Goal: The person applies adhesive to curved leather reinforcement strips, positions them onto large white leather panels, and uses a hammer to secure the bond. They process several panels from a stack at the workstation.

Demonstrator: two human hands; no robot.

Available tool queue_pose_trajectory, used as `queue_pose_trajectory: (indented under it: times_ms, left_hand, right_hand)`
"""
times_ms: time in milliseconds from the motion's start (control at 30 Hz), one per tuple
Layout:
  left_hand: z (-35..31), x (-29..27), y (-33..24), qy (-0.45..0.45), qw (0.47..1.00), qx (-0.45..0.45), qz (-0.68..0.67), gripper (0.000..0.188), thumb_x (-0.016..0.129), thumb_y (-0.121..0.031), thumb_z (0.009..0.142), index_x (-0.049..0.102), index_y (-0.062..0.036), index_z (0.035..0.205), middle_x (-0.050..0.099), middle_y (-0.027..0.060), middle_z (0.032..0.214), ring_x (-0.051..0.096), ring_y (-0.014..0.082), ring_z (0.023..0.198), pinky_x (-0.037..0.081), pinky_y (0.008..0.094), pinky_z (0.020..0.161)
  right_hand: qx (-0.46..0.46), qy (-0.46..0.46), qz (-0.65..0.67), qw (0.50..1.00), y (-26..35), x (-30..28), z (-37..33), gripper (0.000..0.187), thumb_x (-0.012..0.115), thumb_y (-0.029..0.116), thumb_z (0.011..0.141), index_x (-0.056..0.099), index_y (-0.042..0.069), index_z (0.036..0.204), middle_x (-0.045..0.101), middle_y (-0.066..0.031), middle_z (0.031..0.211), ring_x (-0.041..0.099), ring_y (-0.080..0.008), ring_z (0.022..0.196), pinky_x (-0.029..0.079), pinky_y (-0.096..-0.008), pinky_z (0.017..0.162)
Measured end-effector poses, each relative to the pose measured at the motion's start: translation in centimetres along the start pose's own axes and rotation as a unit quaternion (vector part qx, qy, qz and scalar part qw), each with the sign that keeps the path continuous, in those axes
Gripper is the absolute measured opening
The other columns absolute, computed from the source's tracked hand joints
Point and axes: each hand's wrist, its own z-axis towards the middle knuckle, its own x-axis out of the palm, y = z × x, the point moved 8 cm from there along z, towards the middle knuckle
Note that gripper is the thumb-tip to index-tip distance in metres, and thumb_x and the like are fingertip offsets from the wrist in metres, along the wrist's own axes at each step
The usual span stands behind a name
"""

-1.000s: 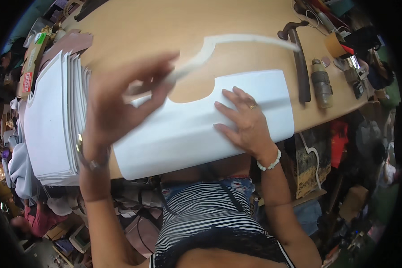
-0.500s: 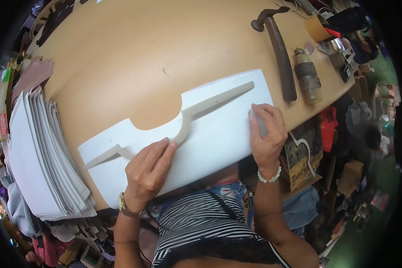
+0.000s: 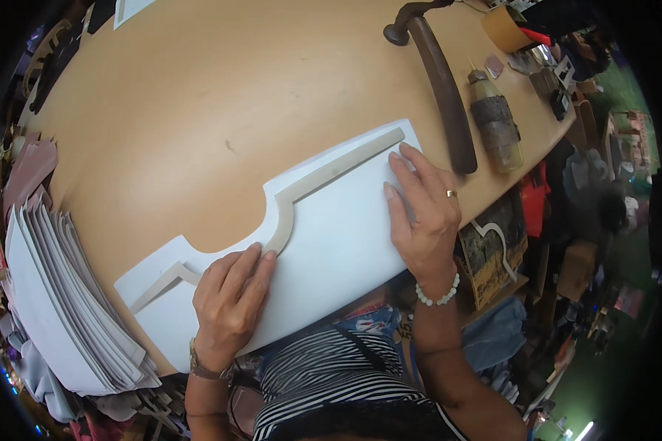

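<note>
A white sheet piece (image 3: 331, 235) with a curved notch in its far edge lies before me on the table. On it rests a narrow grey-beige strip (image 3: 343, 167), bent to follow that notched edge. My left hand (image 3: 229, 312) lies over the strip's curved middle, fingers stretched out and hiding part of it. Near the strip's far right end my right hand (image 3: 428, 220) is open, its fingertips touching the strip or the sheet just beside it. The thumb stands apart from the fingers.
A stack of white cut sheets (image 3: 73, 309) stands at the left edge of the table (image 3: 169, 147). To the right lie a hammer (image 3: 443, 95) and a tape-wrapped bottle (image 3: 496, 121). An orange-yellow container (image 3: 504, 31) is at the far right. A similar pale strip (image 3: 499, 250) hangs below the edge.
My right hand has come to the strip's right end, which now lies closer along the sheet's edge. My left hand stays on the curve. The whole view has shifted slightly.
</note>
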Motion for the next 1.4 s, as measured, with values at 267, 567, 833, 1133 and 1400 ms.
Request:
queue_pose_trajectory:
  times_ms: [267, 567, 833, 1133, 1400]
  left_hand:
    - [0.2, -0.1, -0.2, -0.01, 1.0, 0.022, 0.014, 0.037, 0.067, 0.0, 0.06, 0.069, -0.0033, 0.097, 0.065, 0.0106, 0.1, 0.062, 0.0234, 0.082, 0.05, 0.0318, 0.066]
    - [0.4, 0.1, -0.3, -0.015, 1.0, 0.018, 0.002, 0.037, 0.067, 0.0, 0.059, 0.069, -0.0034, 0.096, 0.066, 0.011, 0.099, 0.062, 0.0236, 0.08, 0.051, 0.0316, 0.066]
    - [0.3, 0.2, 0.0, 0.001, 1.0, -0.004, -0.014, 0.035, 0.07, 0.005, 0.067, 0.068, -0.0036, 0.101, 0.066, 0.0131, 0.1, 0.063, 0.0279, 0.084, 0.053, 0.0352, 0.069]
    - [0.2, 0.2, 0.0, -0.001, 1.0, -0.004, -0.015, 0.036, 0.071, 0.006, 0.066, 0.068, -0.0043, 0.1, 0.066, 0.0127, 0.099, 0.063, 0.0278, 0.084, 0.053, 0.0352, 0.069]
    - [0.4, 0.2, 0.0, -0.003, 1.0, -0.006, -0.014, 0.035, 0.071, 0.007, 0.067, 0.068, -0.0046, 0.1, 0.066, 0.0123, 0.099, 0.063, 0.0279, 0.084, 0.053, 0.0349, 0.07]
  right_hand:
    - [-0.017, 0.019, -0.022, 0.999, 0.1, 0.5, 0.0, 0.035, 0.066, 0.004, 0.075, 0.065, -0.002, 0.109, 0.061, -0.014, 0.117, 0.056, -0.03, 0.092, 0.045, -0.0362, 0.083]
    - [-0.027, 0.023, -0.066, 0.997, 0.2, 0.9, -0.1, 0.036, 0.067, 0.013, 0.077, 0.065, 0.0, 0.11, 0.059, -0.0096, 0.122, 0.052, -0.0248, 0.087, 0.044, -0.0341, 0.08]
    - [-0.022, 0.036, -0.08, 0.996, 0.2, 1.1, 0.0, 0.037, 0.067, 0.016, 0.078, 0.064, 0.003, 0.113, 0.057, -0.0079, 0.125, 0.052, -0.0249, 0.09, 0.042, -0.0339, 0.079]
    - [-0.005, 0.045, -0.064, 0.997, 0.4, 1.0, 0.2, 0.037, 0.066, 0.008, 0.077, 0.064, 0.001, 0.113, 0.059, -0.0132, 0.123, 0.053, -0.0305, 0.091, 0.044, -0.0363, 0.084]
    - [-0.016, 0.041, -0.073, 0.996, 0.1, 1.3, -0.1, 0.039, 0.067, 0.013, 0.077, 0.063, 0.003, 0.115, 0.057, -0.0097, 0.125, 0.051, -0.0271, 0.09, 0.042, -0.0355, 0.083]
